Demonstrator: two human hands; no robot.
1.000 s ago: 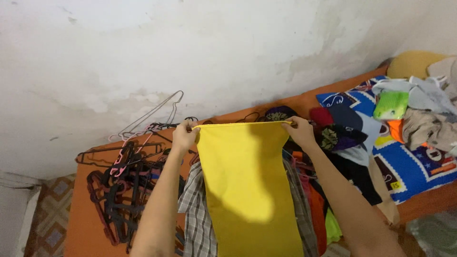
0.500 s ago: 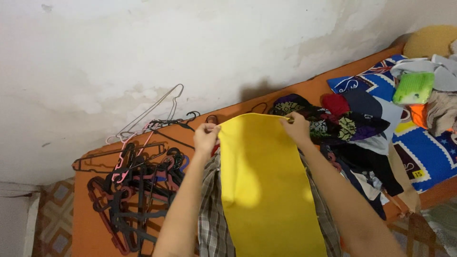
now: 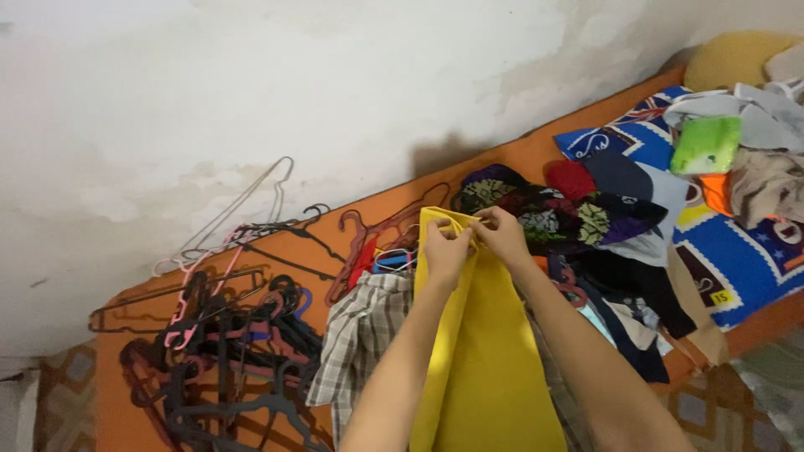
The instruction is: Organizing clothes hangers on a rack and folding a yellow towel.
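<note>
A stained, patchy white wall (image 3: 335, 92) rose behind an orange bed (image 3: 126, 368) that ran from the near left to the far right of the scene. On the bed's left part lay a tangle of clothes hangers (image 3: 226, 335), mostly dark plastic with a few pink and bare wire ones leaning toward the wall. A plaid shirt (image 3: 360, 335) lay crumpled just right of the hangers, and a red hanger (image 3: 360, 243) showed beyond it. To the right, a heap of dark patterned clothes (image 3: 578, 218) spread over the bed, and farther right lay a blue patterned sheet (image 3: 737, 251) with a green packet (image 3: 706, 144) and pale garments on top. A yellow pillow (image 3: 737, 54) sat at the far right corner.

Both forearms reached up from the near edge toward the middle of the bed, close together and nearly parallel. The left hand (image 3: 445, 251) and the right hand (image 3: 502, 236) met at the top edge of a yellow cloth (image 3: 486, 360), their fingers touching or almost touching. Each grip was narrow, pinching the cloth's upper hem between thumb and fingertips, so that the two top corners were brought together. The yellow cloth hung down from the hands between the forearms, folded lengthwise into a narrow strip, in front of the plaid shirt and the dark clothes. Its lower end ran out of view at the near edge. The wrists were bent slightly inward, knuckles toward the wall.
</note>
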